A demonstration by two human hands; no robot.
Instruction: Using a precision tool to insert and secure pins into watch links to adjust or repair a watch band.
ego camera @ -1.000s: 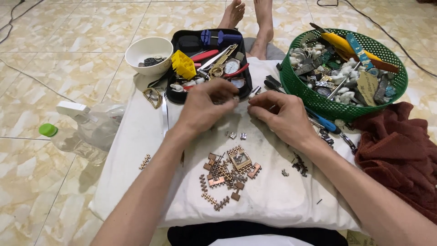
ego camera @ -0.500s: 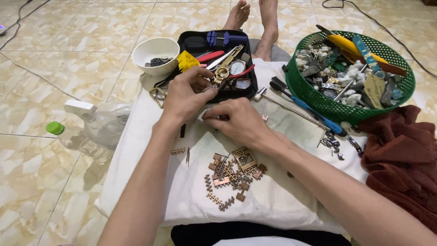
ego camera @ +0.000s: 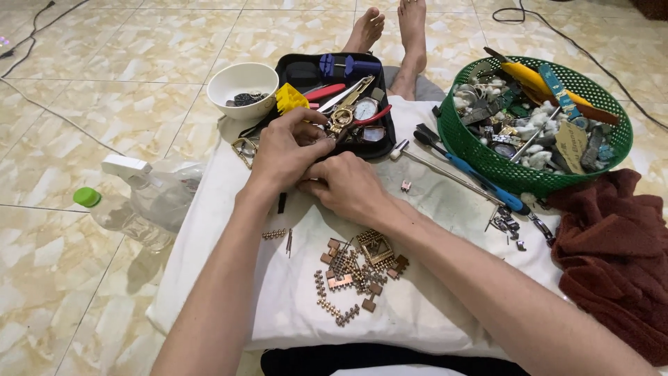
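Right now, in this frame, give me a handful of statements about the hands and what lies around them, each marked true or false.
1. Both hands, left hand and right hand, meet at the front edge of the black tray. True.
2. The green basket stands empty. False: it is full of watch parts and tools.
3. A pile of metal watch-band links lies on the white cloth. True.
4. The white bowl sits right of the basket. False: it sits left of the tray.
5. A blue-handled tool lies beside the basket. True.
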